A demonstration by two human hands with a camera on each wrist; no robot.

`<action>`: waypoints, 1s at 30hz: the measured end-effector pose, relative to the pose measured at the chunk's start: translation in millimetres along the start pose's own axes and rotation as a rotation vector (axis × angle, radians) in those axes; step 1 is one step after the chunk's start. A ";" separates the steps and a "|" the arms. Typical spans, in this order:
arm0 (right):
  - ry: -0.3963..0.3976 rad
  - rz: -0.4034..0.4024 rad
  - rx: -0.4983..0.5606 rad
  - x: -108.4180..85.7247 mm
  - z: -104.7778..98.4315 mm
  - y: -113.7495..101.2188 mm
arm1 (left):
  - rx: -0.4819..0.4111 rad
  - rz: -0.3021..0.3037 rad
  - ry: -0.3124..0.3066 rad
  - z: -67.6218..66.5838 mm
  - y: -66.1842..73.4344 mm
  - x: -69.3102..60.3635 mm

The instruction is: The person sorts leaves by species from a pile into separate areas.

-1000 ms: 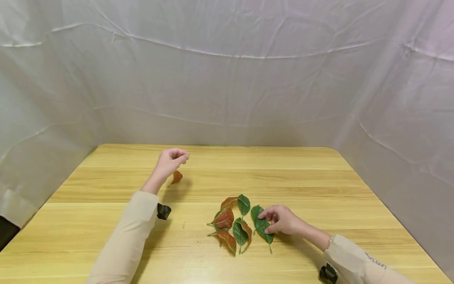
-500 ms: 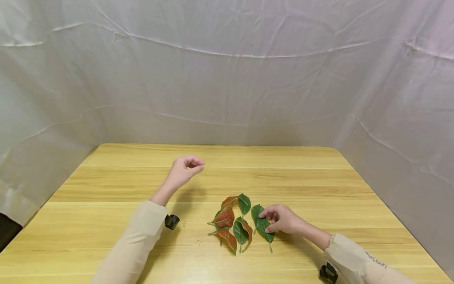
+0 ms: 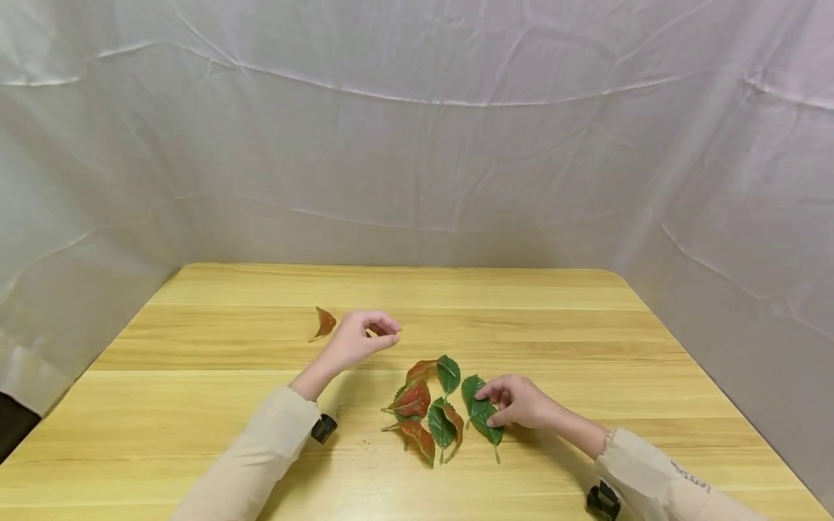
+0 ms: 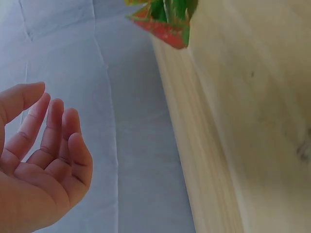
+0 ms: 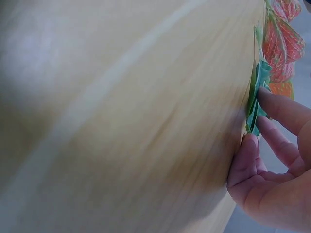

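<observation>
My left hand (image 3: 360, 339) hovers above the table with fingers loosely bent and nothing held; in the left wrist view the same hand (image 4: 46, 162) shows a bare palm. Behind it on the left lies a single red leaf (image 3: 326, 323). My right hand (image 3: 521, 405) rests on a green leaf (image 3: 485, 418), thumb and a finger set apart on it, as the right wrist view also shows for the leaf (image 5: 260, 80). Another green leaf (image 3: 472, 391) overlaps it. To the left are several red and green leaves, among them a red leaf (image 3: 415, 399) and a green leaf (image 3: 448, 374).
The wooden table (image 3: 554, 311) carries all the leaves. A pale cloth (image 3: 417, 174) hangs behind and at both sides. Each wrist has a small black device, one of them the left device (image 3: 323, 428).
My left hand has moved right and toward me, away from the lone red leaf, which now shows fully. My right hand and the grouped leaves have stayed put.
</observation>
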State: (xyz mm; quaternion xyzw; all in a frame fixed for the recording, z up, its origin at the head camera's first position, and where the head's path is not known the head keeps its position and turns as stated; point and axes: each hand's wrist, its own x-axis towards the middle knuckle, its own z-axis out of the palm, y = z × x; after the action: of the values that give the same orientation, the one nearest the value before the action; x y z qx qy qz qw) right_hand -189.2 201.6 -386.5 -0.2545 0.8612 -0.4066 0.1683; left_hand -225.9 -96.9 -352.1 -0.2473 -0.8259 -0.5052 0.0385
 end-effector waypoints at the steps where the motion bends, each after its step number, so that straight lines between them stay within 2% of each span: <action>1: 0.000 -0.001 -0.001 -0.1 0.1 0.0 | -0.002 0.005 -0.011 1.9 0.2 -0.8; 8: 0.002 0.002 0.000 -0.7 -0.1 -0.6 | 0.027 0.062 -0.110 15.2 1.0 -4.8; 18: 0.000 0.006 -0.005 -1.2 0.3 -2.3 | 0.146 0.030 -0.288 26.6 3.0 -10.3; 24: -0.001 0.005 -0.015 -1.4 0.0 -2.9 | 0.198 -0.012 -0.372 30.0 3.5 -12.2; 30: -0.003 0.006 -0.011 -1.3 -0.3 -2.0 | 0.214 -0.017 -0.439 31.7 4.0 -11.5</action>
State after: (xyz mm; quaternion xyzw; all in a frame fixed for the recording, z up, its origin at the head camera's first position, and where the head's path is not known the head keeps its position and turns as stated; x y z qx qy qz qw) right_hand -187.7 201.4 -384.7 -0.2535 0.8638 -0.4010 0.1694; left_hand -208.1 -72.7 -367.8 -0.3387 -0.8653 -0.3493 -0.1204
